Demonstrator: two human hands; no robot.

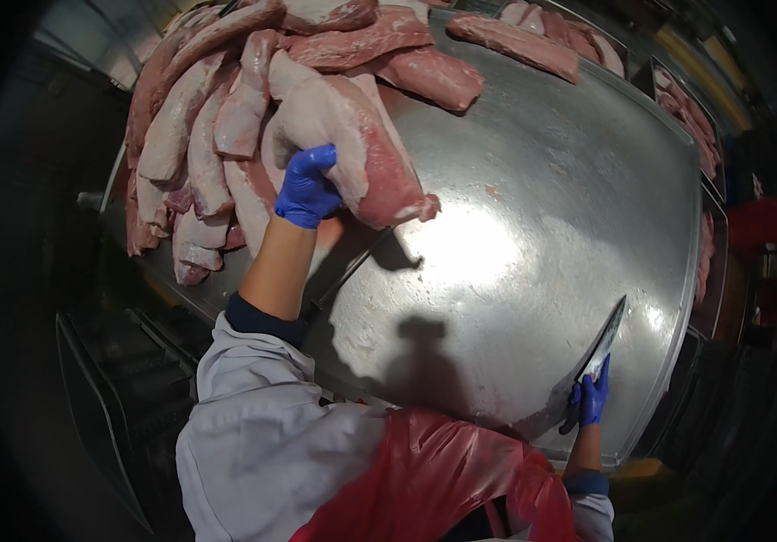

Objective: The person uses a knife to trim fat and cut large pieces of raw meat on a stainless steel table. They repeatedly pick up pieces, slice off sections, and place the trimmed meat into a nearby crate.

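Wearing a blue glove, my left hand (pixel 308 187) is closed on a large pork loin (pixel 376 172) at the right side of the meat pile. Pale fat covers the loin's left part, and red lean shows along its right side. The loin is held above the metal table (pixel 533 226); my palm and some fingers are hidden behind it. At the lower right, my right hand (pixel 591 397), also gloved in blue, is wrapped round the dark handle of a knife (pixel 604 341). Its blade points up and away from me over the table.
A heap of pork loins (pixel 212 135) covers the table's far left. One more loin (pixel 515 45) lies near the far edge. Metal bins of meat (pixel 691 122) stand beyond the right edge. Dark crates (pixel 126 388) are at the lower left.
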